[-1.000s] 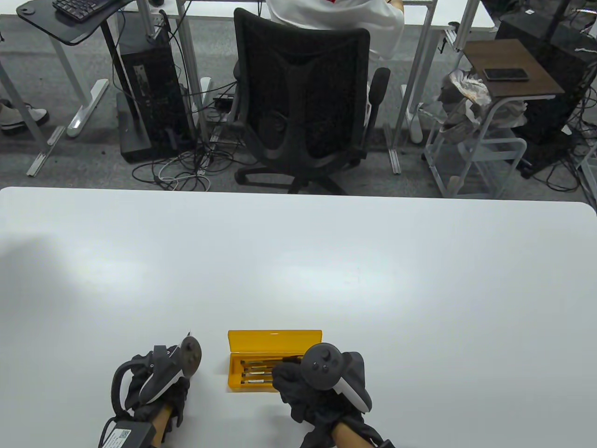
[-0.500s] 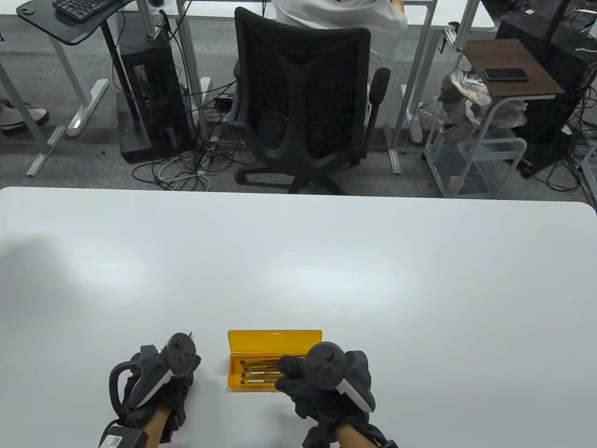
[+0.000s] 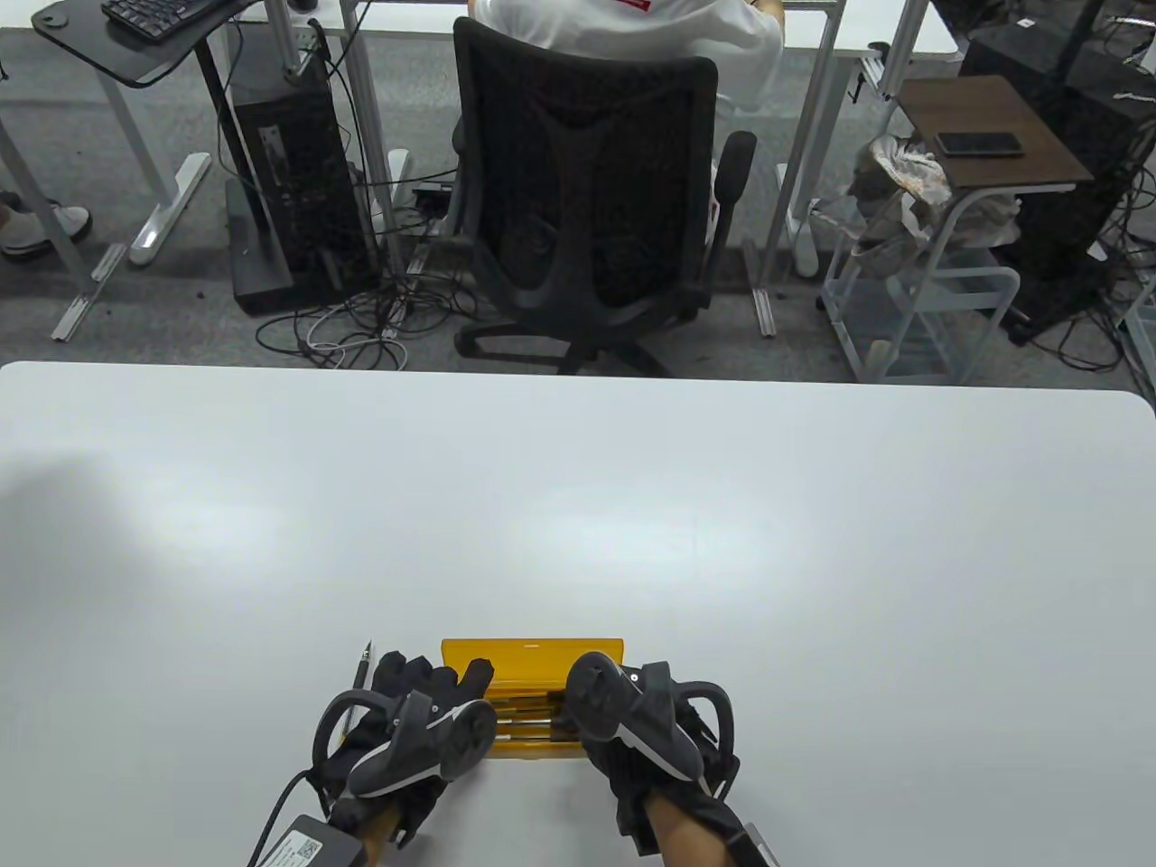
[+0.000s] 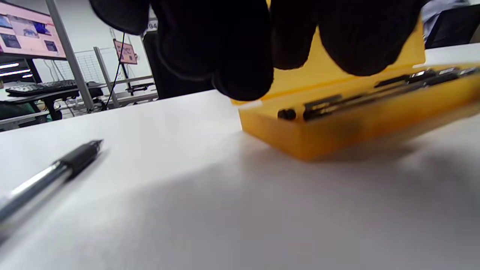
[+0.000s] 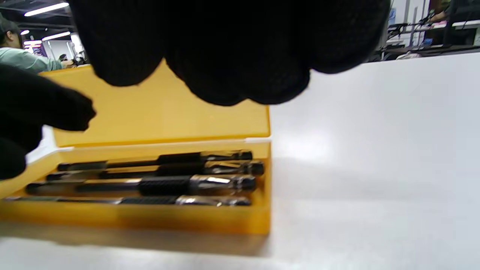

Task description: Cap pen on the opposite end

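An open yellow pen case (image 3: 531, 652) lies near the table's front edge, lid tilted back, with several black-and-silver pens (image 5: 165, 176) side by side in it. One pen (image 3: 363, 666) lies on the table just left of the case; it also shows in the left wrist view (image 4: 52, 172), uncapped tip up. My left hand (image 3: 424, 700) reaches over the case's left end (image 4: 300, 138), fingers spread, holding nothing. My right hand (image 3: 623, 713) is over the case's right end, fingers (image 5: 232, 48) hanging above the pens, empty.
The white table (image 3: 578, 506) stretches far and wide beyond the case. A black office chair (image 3: 587, 199) and desks stand behind its far edge. A cable and small box (image 3: 302, 844) trail from my left wrist.
My left hand let the pen lie on the table and moved right onto the case's left end. My right hand shifted slightly and turned over the case's right end.
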{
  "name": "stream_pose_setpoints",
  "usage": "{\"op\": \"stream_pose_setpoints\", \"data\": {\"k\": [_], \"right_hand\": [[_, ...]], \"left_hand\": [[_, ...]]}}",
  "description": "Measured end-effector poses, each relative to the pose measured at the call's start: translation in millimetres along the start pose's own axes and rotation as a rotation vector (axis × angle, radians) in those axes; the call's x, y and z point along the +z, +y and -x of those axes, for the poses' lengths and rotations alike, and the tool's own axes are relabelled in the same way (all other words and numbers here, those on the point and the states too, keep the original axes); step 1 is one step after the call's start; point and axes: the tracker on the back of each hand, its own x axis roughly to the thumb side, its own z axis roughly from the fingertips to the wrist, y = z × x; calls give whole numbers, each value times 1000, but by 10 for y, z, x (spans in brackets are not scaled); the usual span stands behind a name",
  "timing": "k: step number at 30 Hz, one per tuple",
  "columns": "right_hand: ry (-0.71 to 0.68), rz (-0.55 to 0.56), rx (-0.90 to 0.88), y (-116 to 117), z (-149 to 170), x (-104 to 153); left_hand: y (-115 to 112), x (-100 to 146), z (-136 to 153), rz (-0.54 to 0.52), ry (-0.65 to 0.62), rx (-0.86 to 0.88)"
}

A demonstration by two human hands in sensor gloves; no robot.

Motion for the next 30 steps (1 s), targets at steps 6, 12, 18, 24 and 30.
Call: {"op": "stream_pose_setpoints", "data": {"k": [6,12,18,24,30], "right_hand": [[-19,-90,111,174,-21,-40],[-63,-145,246,372,-157,-71],[-94,-252,303,503,-222,-43],[-40,-251,184,503,-129,-79],[-25,-183,100,374,-18,-54]], "left_hand": [[-113,-19,57,89,16,27],[-160,-37,116,126,45,87],[-180,-36,119,130,48,104],[-195,-40,122,128,51,117],[-199,-39,125,122,52,116]]}}
